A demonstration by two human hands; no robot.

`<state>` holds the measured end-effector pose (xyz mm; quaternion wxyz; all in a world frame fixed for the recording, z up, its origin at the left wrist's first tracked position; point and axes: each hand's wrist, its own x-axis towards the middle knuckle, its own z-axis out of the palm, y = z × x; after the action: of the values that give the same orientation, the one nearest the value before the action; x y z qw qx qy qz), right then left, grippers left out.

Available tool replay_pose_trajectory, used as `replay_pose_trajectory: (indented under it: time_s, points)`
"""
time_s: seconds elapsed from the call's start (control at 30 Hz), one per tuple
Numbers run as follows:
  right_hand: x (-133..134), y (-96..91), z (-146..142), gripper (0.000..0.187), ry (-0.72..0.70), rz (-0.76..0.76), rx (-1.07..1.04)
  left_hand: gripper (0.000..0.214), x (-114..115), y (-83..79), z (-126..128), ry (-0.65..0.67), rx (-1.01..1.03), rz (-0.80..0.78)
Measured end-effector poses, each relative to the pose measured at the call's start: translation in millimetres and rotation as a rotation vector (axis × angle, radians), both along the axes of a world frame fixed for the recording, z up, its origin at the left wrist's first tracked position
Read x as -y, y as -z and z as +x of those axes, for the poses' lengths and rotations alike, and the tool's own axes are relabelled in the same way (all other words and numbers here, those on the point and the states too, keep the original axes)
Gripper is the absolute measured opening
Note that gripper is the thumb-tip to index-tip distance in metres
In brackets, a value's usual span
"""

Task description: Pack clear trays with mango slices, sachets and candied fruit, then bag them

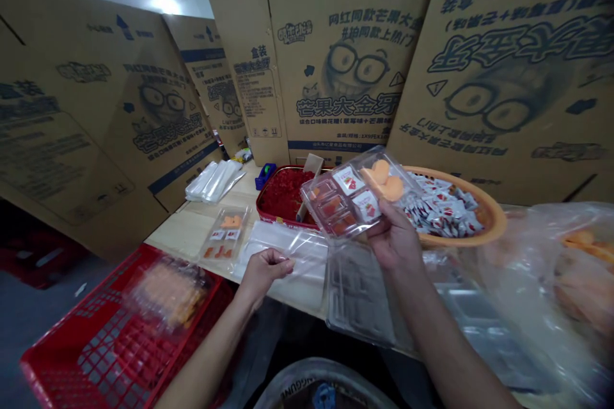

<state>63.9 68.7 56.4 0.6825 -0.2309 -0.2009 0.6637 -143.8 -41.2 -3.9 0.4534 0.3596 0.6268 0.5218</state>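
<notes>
Fingers (384, 225) of the right hand (396, 241) clench a clear blister tray (336, 201) of orange sweets and sachets from below, at centre frame, its long axis rising toward the upper right. The left hand (261, 275), farther from the tray, pinches a flat clear plastic sleeve (297, 249) on the pale table (192, 220).

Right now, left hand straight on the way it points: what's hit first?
Probably the clear compartmented tray held in the right hand, just beyond the clear plastic film the left hand pinches. Depth is unclear: the tray is raised, so the hand might pass beneath.
</notes>
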Motion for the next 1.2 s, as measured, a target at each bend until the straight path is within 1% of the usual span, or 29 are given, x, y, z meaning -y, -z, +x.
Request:
replay_pose_trajectory:
  time_s: [0.13, 0.2, 0.3, 0.4, 0.5, 0.57, 0.67, 0.77, 0.83, 0.87, 0.97, 1.03, 1.1, 1.2]
  points:
    - [4.5, -5.8, -15.1, 0.028, -0.027, 0.078, -0.029, 0.033, 8.8, -7.8, -0.9, 0.010, 0.068, -0.027]
    - [6.3, -4.0, -17.3, 0.030, -0.033, 0.090, -0.024, 0.034, 11.5, -11.3, -2.3, -0.001, 0.121, -0.041]
    - [8.2, 2.5, -18.4, 0.032, -0.042, 0.066, -0.027, 0.035, 13.1, -14.6, -3.3, -0.027, 0.181, -0.048]
    - [9.8, 9.0, -20.5, 0.031, -0.093, 0.046, -0.021, 0.033, 12.6, -14.1, -1.8, -0.036, 0.226, -0.036]
    - [10.3, 12.7, -21.4, 0.029, -0.151, 0.046, 0.008, 0.031, 12.3, -11.3, 0.7, -0.080, 0.275, -0.004]
    - [9.4, 13.6, -19.5, 0.032, -0.182, 0.060, 0.041, 0.030, 13.1, -10.7, 1.5, -0.112, 0.291, 0.020]
    - [7.3, 13.4, -14.8, 0.037, -0.225, 0.093, 0.095, 0.032, 15.1, -12.7, 1.5, -0.152, 0.297, 0.015]
    - [7.2, 12.7, -13.1, 0.040, -0.272, 0.103, 0.128, 0.032, 16.9, -16.8, 1.2, -0.154, 0.293, 0.012]
    - [8.7, 12.5, -14.4, 0.039, -0.301, 0.101, 0.151, 0.031, 17.9, -20.6, 0.9, -0.117, 0.269, 0.025]
    - [9.8, 12.6, -15.5, 0.037, -0.316, 0.098, 0.164, 0.030, 18.2, -22.9, 0.5, -0.075, 0.249, 0.025]
    - [13.4, 13.3, -19.1, 0.030, -0.397, 0.091, 0.214, 0.033, 18.6, -30.5, -1.9, 0.116, 0.175, -0.019]
    - [15.6, 13.4, -21.4, 0.028, -0.459, 0.088, 0.243, 0.034, 17.9, -34.2, -4.1, 0.193, 0.155, -0.049]
    - [17.7, 13.0, -23.8, 0.028, -0.508, 0.079, 0.270, 0.033, 16.9, -35.3, -6.2, 0.216, 0.204, -0.067]
    - [20.7, 13.6, -27.1, 0.025, -0.572, 0.043, 0.320, 0.029, 15.7, -32.9, -7.6, 0.212, 0.362, -0.088]
